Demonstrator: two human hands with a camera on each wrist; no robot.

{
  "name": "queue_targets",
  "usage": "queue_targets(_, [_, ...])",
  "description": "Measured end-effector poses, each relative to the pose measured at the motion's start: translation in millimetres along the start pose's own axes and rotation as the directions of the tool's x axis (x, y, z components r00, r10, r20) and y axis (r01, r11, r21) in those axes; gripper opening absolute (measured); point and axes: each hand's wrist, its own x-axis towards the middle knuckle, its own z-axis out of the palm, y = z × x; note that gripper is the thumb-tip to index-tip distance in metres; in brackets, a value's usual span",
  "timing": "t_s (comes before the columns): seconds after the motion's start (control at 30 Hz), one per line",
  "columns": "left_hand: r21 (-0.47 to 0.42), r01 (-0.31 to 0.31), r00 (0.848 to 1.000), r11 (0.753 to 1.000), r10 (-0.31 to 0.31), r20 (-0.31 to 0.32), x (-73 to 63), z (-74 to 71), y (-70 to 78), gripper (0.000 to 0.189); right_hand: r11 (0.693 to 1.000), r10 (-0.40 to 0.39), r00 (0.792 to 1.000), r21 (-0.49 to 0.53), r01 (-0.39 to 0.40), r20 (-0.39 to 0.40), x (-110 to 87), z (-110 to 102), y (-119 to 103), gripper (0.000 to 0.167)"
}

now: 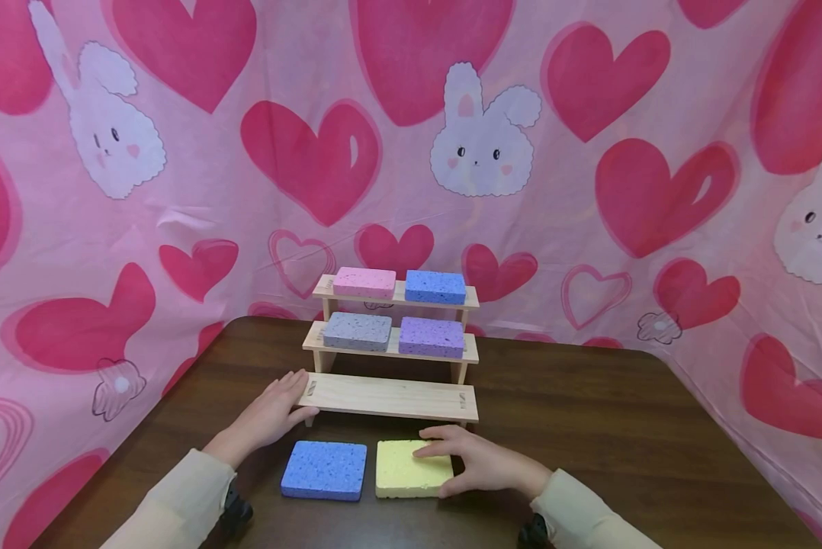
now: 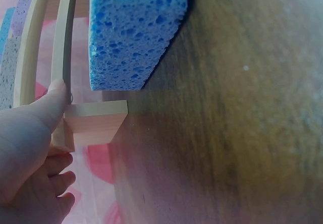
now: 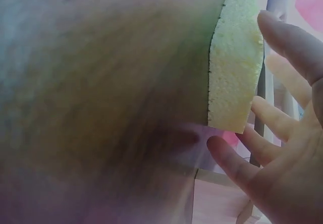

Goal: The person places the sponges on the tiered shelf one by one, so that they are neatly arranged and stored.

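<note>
At the left end of the bottom step of a three-tier wooden stand (image 1: 390, 396), my left hand (image 1: 263, 418) grips the board. In the left wrist view its thumb (image 2: 48, 105) lies on the board's front edge, with the other fingers bent beyond the end. My right hand (image 1: 489, 461) is spread over the right side of a yellow sponge (image 1: 404, 473). The right wrist view shows its fingers (image 3: 275, 118) apart around the sponge, not closed on it. Left of the yellow one, a blue sponge (image 1: 325, 470) lies flat on the table.
On the top step are a pink sponge (image 1: 364, 282) and another blue sponge (image 1: 435, 287). A grey sponge (image 1: 358, 332) and a purple sponge (image 1: 431, 337) occupy the middle step. The dark wooden table (image 1: 589, 412) meets a pink heart-and-rabbit cloth (image 1: 397, 206) behind.
</note>
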Motion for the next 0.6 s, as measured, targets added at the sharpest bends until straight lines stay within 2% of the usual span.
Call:
queue_targets(0.23, [-0.003, 0.009, 1.0, 1.0, -0.009, 0.002, 0.3, 0.9, -1.1, 0.071, 0.999, -0.012, 1.0, -0.047, 0.013, 0.017, 1.2, 2.4, 0.6, 0.048])
queue_targets(0.6, [-0.009, 0.011, 1.0, 1.0, -0.011, 0.007, 1.2, 0.8, -1.6, 0.071, 0.996, -0.009, 1.0, -0.091, 0.009, 0.001, 2.8, 4.9, 0.7, 0.043])
